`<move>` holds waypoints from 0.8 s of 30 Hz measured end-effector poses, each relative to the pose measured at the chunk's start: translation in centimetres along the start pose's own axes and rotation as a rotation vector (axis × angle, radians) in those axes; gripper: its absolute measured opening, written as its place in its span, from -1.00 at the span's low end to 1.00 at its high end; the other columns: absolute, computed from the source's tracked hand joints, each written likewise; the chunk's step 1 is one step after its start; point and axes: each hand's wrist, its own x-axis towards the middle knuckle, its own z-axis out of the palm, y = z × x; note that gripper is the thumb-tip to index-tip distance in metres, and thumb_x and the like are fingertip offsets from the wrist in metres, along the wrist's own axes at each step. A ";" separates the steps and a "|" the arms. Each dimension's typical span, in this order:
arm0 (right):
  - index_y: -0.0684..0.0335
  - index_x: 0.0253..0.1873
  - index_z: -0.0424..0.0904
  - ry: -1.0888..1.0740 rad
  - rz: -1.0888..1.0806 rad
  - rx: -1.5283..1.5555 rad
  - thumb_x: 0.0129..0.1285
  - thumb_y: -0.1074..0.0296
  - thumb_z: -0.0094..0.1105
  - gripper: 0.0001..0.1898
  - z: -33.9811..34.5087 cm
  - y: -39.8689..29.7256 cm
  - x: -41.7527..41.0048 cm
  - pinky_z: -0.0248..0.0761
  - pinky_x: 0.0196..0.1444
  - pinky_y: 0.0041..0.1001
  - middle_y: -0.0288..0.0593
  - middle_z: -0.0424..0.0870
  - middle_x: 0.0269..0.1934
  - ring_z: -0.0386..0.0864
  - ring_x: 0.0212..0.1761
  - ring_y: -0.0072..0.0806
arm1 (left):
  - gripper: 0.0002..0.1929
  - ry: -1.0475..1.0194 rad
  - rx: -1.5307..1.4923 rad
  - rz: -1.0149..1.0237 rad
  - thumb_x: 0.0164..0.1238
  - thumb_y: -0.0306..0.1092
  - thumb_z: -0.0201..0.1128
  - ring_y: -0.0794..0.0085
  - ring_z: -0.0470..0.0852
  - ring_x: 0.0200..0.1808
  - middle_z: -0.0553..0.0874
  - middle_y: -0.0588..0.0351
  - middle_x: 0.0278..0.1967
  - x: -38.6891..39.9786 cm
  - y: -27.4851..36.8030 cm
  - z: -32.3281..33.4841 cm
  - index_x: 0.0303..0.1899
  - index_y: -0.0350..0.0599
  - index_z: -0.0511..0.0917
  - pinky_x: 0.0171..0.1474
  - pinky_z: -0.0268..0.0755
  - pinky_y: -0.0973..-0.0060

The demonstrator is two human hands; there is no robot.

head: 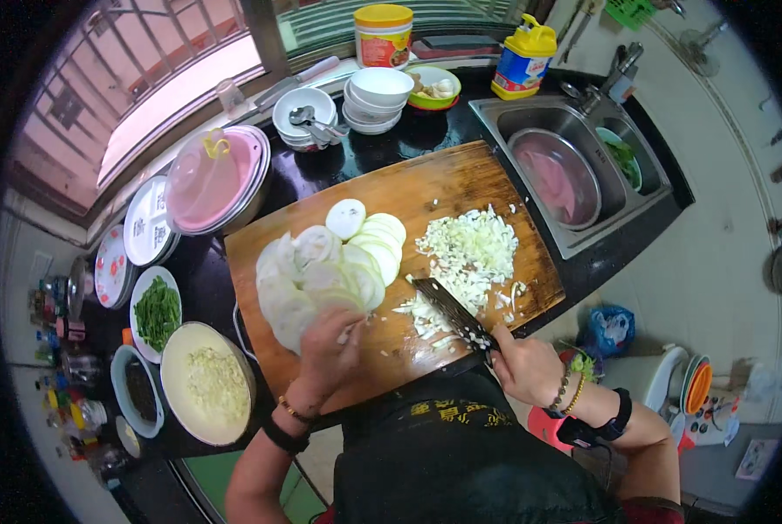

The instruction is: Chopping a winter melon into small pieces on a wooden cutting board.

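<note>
My right hand grips the handle of a dark-bladed cleaver, whose blade lies over the lower edge of a heap of finely chopped pale vegetable. To the left, thin round slices of a pale green-white vegetable overlap in a wide pile. My left hand is at the pile's lower edge with its fingers bent; a small pale bit shows by the fingers, and whether they pinch a slice cannot be told. Everything rests on a wooden cutting board.
A cream bowl of chopped pale vegetable, a plate of green leaves and a light blue container stand left of the board. White bowls and a pink colander are behind. A steel sink is at right.
</note>
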 end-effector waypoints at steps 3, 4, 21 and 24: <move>0.27 -0.18 0.25 -0.035 -0.128 -0.138 0.14 0.37 0.01 -0.80 -0.7 0.9 0.7 0.34 -0.55 -0.13 0.00 0.48 -0.68 0.50 -0.61 -0.03 | -0.92 0.121 0.041 -0.076 0.04 -0.53 0.23 0.12 0.59 -0.35 0.62 -0.05 -0.41 -1.9 -0.2 -1.3 -0.39 -0.24 0.56 -0.27 0.43 0.35; 0.27 -0.22 0.27 -0.042 -0.195 -0.192 0.12 0.38 0.03 -0.81 -1.2 1.2 1.2 0.36 -0.57 -0.16 -0.02 0.48 -0.69 0.51 -0.62 -0.06 | -0.93 0.128 -0.007 -0.166 0.06 -0.53 0.21 0.13 0.58 -0.35 0.61 -0.05 -0.42 -2.5 0.0 -1.6 -0.38 -0.25 0.56 -0.27 0.42 0.36; 0.17 -0.18 0.29 -0.506 -1.288 -0.588 0.05 0.41 -0.01 -0.80 -5.0 1.5 19.5 0.42 -0.47 -0.26 -0.10 0.47 -0.56 0.56 -0.46 -0.13 | -0.84 0.511 0.024 -0.540 -0.10 -0.57 0.31 0.25 0.58 -0.33 0.62 0.00 -0.35 -4.9 9.1 6.3 -0.38 -0.30 0.57 -0.23 0.43 0.46; 0.20 -0.18 0.25 -0.577 -1.316 -0.571 0.06 0.41 0.02 -0.78 -3.8 2.1 21.3 0.41 -0.45 -0.23 -0.07 0.49 -0.53 0.56 -0.44 -0.11 | -0.90 0.584 0.087 -0.542 -0.05 -0.62 0.25 0.23 0.59 -0.36 0.62 -0.01 -0.44 -4.4 8.8 8.9 -0.41 -0.31 0.58 -0.26 0.44 0.44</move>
